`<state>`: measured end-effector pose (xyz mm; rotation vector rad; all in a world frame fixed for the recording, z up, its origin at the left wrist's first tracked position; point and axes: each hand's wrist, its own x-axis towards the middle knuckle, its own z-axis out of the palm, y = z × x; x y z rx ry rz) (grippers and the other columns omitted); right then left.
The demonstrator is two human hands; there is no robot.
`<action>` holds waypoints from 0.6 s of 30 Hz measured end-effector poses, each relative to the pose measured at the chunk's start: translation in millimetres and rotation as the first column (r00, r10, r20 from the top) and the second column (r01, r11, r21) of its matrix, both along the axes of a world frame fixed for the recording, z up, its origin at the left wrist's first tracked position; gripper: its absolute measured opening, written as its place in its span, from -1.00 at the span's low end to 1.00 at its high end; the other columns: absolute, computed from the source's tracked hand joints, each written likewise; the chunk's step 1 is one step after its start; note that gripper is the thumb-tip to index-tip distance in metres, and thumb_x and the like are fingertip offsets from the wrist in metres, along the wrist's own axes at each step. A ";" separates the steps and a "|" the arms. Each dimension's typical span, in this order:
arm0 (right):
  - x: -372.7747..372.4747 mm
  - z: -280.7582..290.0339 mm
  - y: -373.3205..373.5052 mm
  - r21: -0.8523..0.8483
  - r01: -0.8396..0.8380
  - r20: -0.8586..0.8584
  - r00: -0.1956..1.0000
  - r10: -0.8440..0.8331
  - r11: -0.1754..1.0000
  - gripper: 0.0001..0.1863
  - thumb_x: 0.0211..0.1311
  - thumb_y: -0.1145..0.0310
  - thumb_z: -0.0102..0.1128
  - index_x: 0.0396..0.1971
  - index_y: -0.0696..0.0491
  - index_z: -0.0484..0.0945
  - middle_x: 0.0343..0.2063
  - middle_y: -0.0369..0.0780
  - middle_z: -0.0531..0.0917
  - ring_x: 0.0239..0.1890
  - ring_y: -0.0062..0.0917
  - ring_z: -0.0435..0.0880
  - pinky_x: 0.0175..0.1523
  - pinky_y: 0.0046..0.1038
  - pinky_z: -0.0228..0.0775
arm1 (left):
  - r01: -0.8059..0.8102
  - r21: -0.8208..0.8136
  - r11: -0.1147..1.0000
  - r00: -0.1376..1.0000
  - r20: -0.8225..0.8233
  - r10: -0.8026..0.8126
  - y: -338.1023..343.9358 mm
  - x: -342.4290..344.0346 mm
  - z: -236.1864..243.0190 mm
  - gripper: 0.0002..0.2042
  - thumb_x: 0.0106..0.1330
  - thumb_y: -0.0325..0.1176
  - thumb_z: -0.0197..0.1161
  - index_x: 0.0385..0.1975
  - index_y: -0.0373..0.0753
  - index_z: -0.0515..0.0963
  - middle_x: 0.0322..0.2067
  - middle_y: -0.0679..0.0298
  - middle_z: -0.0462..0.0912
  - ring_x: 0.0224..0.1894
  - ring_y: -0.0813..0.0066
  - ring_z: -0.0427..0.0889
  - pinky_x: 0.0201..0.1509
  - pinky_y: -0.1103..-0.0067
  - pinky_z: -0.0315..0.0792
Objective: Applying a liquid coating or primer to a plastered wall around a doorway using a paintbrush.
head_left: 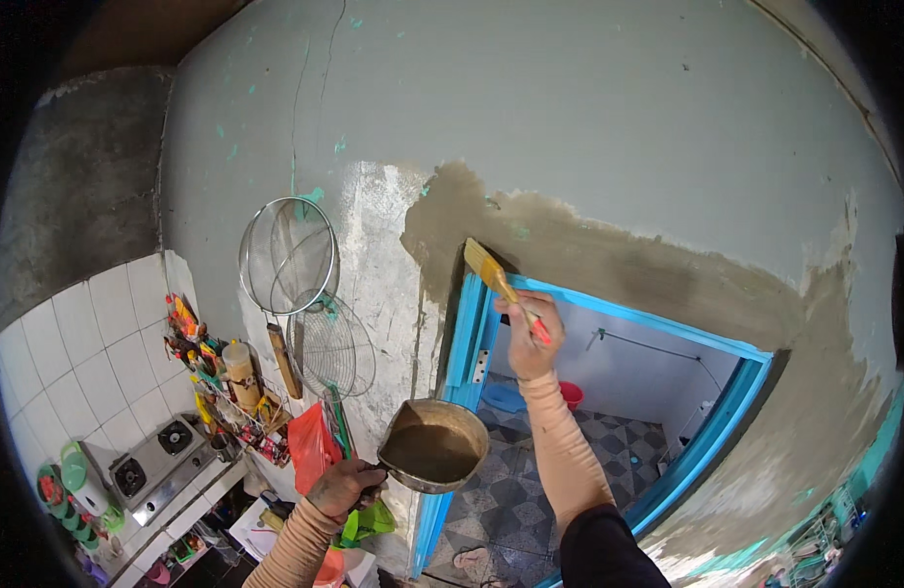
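Brush [495,276] — right hand [533,338] aloft

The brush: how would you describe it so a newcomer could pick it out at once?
Start at the blue door frame in the grey wall, then its upper left corner. There the right hand holds the brush, slanting up and left. Its flat, yellowish bristles and red handle end set it apart from the round metal pan in the left hand.
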<state>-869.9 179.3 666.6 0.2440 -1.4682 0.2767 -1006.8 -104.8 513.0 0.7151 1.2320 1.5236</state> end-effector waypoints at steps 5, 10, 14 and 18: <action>7.5 -1.7 -7.3 -0.045 -0.058 -0.115 0.992 0.053 0.997 -0.92 0.16 0.59 0.12 -0.34 0.24 0.46 -0.30 -0.07 0.57 -0.40 -0.42 0.66 -0.26 -0.47 0.51 | -0.053 -0.013 0.999 0.998 -0.041 0.052 -6.5 4.5 1.6 -0.86 0.22 -0.38 0.17 -0.42 -0.35 0.51 -0.61 0.34 0.48 -0.64 0.63 0.37 -0.59 0.70 0.22; -2.4 -8.3 7.7 -0.048 0.126 0.005 0.992 -0.126 0.991 -0.88 0.09 0.59 0.19 -0.34 0.16 0.51 -0.40 -0.15 0.64 -0.28 -0.37 0.59 -0.19 -0.39 0.45 | -0.032 -0.009 0.999 0.999 -0.023 0.031 -10.3 8.2 -3.7 -0.87 0.22 -0.40 0.17 -0.35 -0.34 0.48 -0.62 0.37 0.43 -0.65 0.63 0.36 -0.59 0.69 0.22; 10.7 -8.8 -10.4 -0.026 -0.010 -0.088 0.996 0.007 1.000 -0.92 0.13 0.58 0.17 -0.35 0.19 0.53 -0.39 -0.10 0.63 -0.37 -0.42 0.65 -0.25 -0.47 0.50 | -0.119 -0.018 0.993 0.993 0.009 0.119 -19.1 11.6 -2.1 -0.88 0.20 -0.43 0.17 -0.33 -0.31 0.47 -0.62 0.38 0.40 -0.65 0.64 0.34 -0.59 0.70 0.21; -1.1 -1.7 -1.7 0.139 0.179 -0.023 0.984 -0.178 0.974 -0.89 0.14 0.59 0.15 -0.32 0.25 0.50 -0.31 -0.07 0.57 -0.41 -0.40 0.67 -0.28 -0.48 0.54 | -0.115 -0.004 0.993 0.993 -0.018 0.115 -16.0 11.4 -6.8 -0.86 0.21 -0.36 0.16 -0.48 -0.32 0.51 -0.62 0.35 0.49 -0.64 0.64 0.36 -0.57 0.70 0.22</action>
